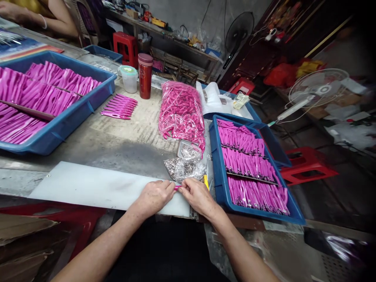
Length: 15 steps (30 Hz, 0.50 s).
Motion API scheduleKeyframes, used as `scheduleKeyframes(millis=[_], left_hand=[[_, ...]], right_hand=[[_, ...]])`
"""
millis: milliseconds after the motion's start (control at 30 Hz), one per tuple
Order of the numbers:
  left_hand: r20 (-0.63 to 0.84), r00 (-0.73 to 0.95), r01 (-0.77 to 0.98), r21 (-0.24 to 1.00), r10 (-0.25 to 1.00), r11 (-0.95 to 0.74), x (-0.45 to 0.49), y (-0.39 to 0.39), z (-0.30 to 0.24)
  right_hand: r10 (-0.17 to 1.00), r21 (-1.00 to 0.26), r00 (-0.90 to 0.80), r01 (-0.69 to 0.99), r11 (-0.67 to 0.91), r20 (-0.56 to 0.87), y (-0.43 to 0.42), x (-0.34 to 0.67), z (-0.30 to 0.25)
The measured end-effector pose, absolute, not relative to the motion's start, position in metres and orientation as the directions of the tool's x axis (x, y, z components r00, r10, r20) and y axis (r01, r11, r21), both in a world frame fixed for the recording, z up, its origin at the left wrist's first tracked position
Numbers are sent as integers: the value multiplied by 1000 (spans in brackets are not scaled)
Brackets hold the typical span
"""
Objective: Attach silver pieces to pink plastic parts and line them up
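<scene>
Our hands, close together, pinch one slim, bright-pink piece [177, 188].
It lies crosswise between our left hand [157, 194] and right hand [197, 194], neither nearer, over the right end of the long white flat board [96, 186]; just beyond sits a clear plastic bag of silvery metal bits [172, 169], and a yellow-handled tool [206, 181] lies beside our right hand.

Hands [156, 197] close together, fingers [185, 188] pinched, forearms [110, 233] converging
</scene>
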<state>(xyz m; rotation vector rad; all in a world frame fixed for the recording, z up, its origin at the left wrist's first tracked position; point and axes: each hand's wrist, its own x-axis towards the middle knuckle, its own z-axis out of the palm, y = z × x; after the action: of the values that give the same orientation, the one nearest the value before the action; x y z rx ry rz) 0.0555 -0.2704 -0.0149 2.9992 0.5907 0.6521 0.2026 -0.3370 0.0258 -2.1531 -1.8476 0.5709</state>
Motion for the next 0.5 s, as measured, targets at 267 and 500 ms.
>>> scheduleKeyframes(millis=[267, 500], left_hand=[[427, 825, 360, 107, 370, -927, 55, -269, -15], [448, 822, 319, 150, 352, -936, 52, -269, -14]], right_hand=[[995, -514, 81, 852, -98, -55, -341, 207, 28], [991, -493, 83, 861, -126, -108, -339, 197, 21]])
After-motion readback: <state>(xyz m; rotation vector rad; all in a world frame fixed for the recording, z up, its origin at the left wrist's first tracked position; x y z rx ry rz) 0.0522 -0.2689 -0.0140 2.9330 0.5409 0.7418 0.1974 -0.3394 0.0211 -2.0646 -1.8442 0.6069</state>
